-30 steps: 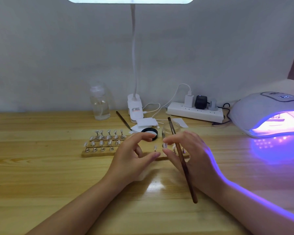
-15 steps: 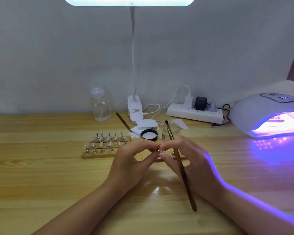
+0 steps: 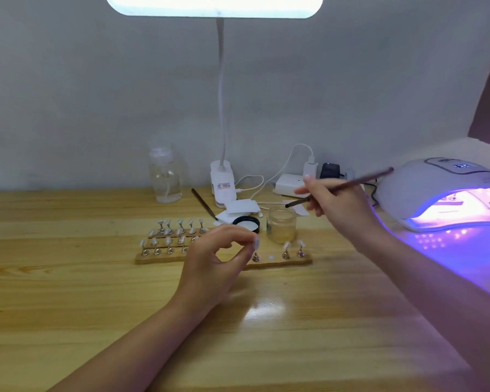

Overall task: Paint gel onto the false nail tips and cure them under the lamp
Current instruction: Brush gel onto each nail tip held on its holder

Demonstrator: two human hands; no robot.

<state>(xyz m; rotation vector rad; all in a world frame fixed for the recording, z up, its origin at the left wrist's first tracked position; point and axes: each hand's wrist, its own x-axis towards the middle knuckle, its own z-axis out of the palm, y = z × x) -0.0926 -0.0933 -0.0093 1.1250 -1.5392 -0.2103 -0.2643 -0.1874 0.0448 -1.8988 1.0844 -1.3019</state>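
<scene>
a: obs. left hand [image 3: 215, 261] near centre of the desk [image 3: 68, 292], thumb and forefinger pinching one nail tip [image 3: 256, 242] just above the wooden holder strip [image 3: 266, 260]. other fingers curled loosely.

b: right hand [image 3: 334, 202]?

a: gripping the brush [image 3: 340, 188], raised at the far right. bristle end points down-left, over the open gel jar [image 3: 281, 228]; cannot tell if it touches the gel. handle end angles up toward the cure lamp [image 3: 441, 190].

b: remaining tips?

a: two on stands [image 3: 293, 248] at the right end of the strip, one bare white spot between them and the pinched tip. a cluster of tips on stands [image 3: 171, 236] to the far left. cure lamp lit violet at the far right, something faint inside, too blurred to name.

b: step in hand?

a: judgement: loading the brush before coating the held tip. to do it well, take a small bead only and wipe excess on the jar rim, or gel will flood the tip's edges. keep the pinch at the tip's sides or stand, off the top face. the jar lid [image 3: 246, 224] lies just left of the jar; keep the sleeve of the reach clear of it.

b: risk?

a: open gel sits near stray violet light; work briskly.
</scene>
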